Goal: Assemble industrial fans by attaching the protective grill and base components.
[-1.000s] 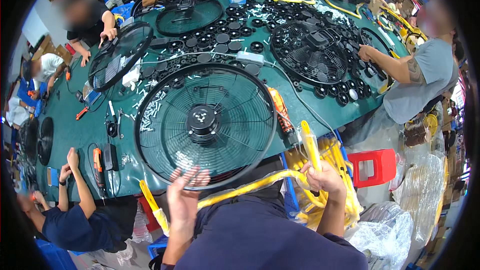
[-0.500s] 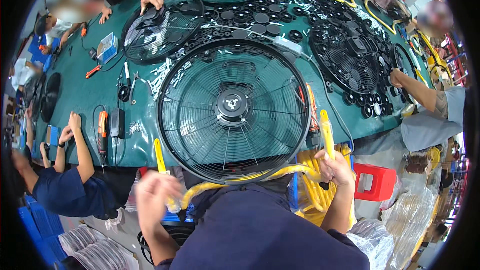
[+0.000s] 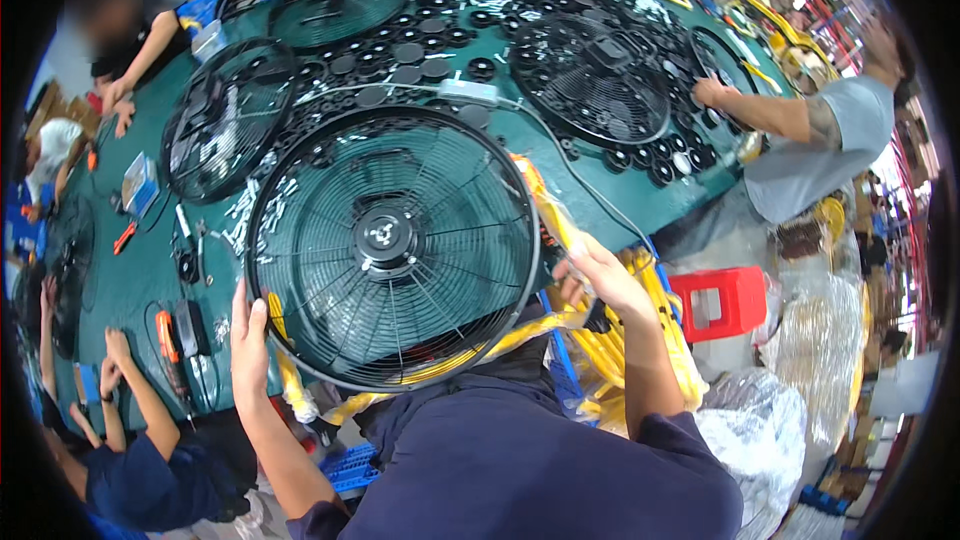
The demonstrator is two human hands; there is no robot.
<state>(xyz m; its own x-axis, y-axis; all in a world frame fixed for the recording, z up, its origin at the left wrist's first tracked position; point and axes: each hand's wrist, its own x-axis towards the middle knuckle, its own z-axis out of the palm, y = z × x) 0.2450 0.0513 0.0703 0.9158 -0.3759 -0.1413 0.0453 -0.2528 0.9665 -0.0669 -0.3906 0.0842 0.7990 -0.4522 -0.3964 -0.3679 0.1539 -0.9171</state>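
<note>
A large round black fan guard (image 3: 455,175) with a motor hub (image 3: 385,235) at its middle is in front of me, over the table's near edge. My left hand (image 3: 248,345) is upright at its left rim, fingers stretched out and thumb apart. Beside that hand, a yellow tube end (image 3: 290,380) in clear plastic shows through and below the guard. The wrapped yellow tube (image 3: 545,202) continues under the guard and rises along its right side. My right hand (image 3: 608,280) is closed loosely around this right upright, fingertips partly blurred.
Black round parts (image 3: 405,52) and white bolts cover much of the green table (image 3: 640,205). Another fan guard (image 3: 590,75) lies at the back right. An orange power screwdriver (image 3: 168,340) is at left; a red stool (image 3: 718,302) and bundled yellow tubes (image 3: 655,340) are at right. Co-workers surround the table.
The view has turned, shifting the scene left and tilting it. My left hand has come to the guard's left rim. The yellow uprights have moved in close to the guard's sides.
</note>
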